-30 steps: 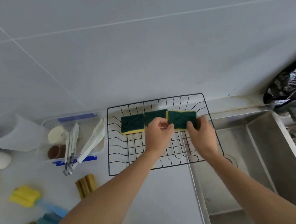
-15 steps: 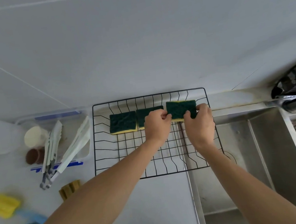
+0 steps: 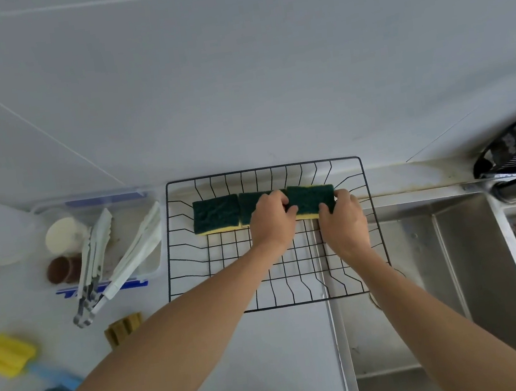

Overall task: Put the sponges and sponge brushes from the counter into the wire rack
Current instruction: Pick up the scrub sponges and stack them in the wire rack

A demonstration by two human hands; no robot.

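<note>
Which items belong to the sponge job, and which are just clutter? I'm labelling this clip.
Job:
- black wire rack
- three green-and-yellow sponges in it: left, middle, right, held by left hand and right hand
- yellow sponge brush with blue handle on counter

Clutter:
- white tongs
- clear plastic tub
- steel sink

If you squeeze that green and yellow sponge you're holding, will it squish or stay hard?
The sponge, held by both hands in the wire rack, looks like soft yellow foam, so it probably squishes. Its green top looks rough, so likely not slippery. It's probably light too.
</note>
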